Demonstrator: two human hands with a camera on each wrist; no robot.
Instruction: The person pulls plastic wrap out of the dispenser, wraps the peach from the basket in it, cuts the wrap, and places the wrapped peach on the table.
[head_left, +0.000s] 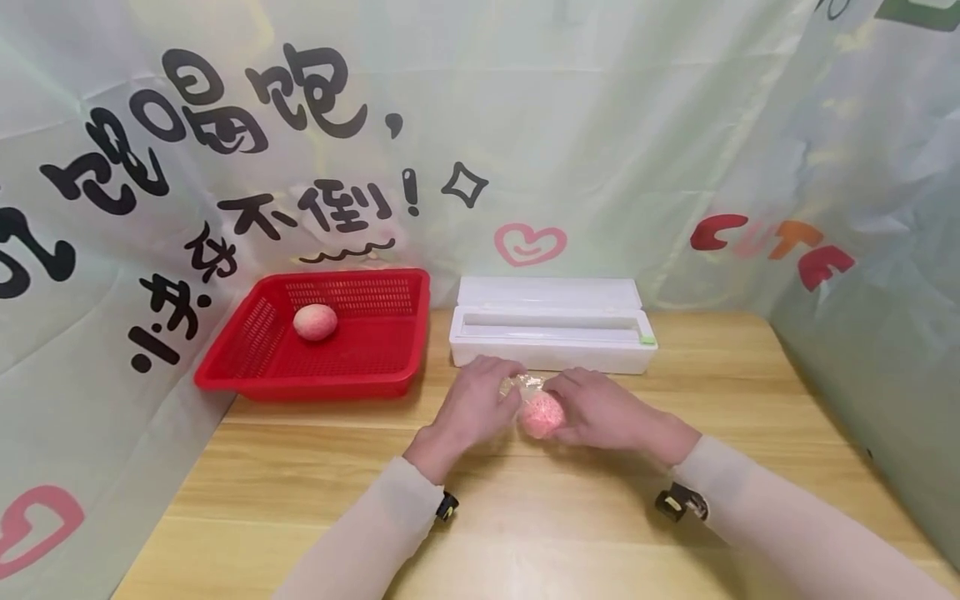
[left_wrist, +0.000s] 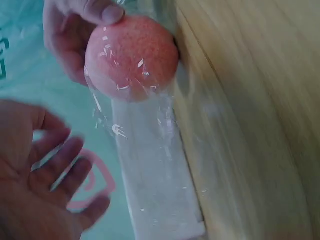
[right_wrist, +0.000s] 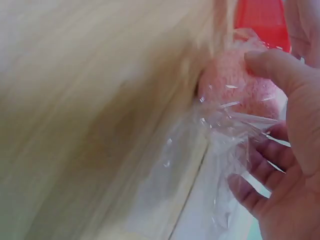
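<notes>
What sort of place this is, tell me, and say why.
Probably a small staged work corner: a wooden table closed in by printed sheets, with a red basket and white box set out on it.

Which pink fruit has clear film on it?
The pink fruit at the right hand, in front of the white box: clear film lies over it. The other fruit sits in the red basket, no film visible.

Black Chinese lettering (head_left: 333,125) on pale fabric backdrop (head_left: 600,150): "饱喝饱," above "不倒!"; rest partly unclear. Backdrop's right side: multicoloured lettering (head_left: 795,237) "CUTE".
</notes>
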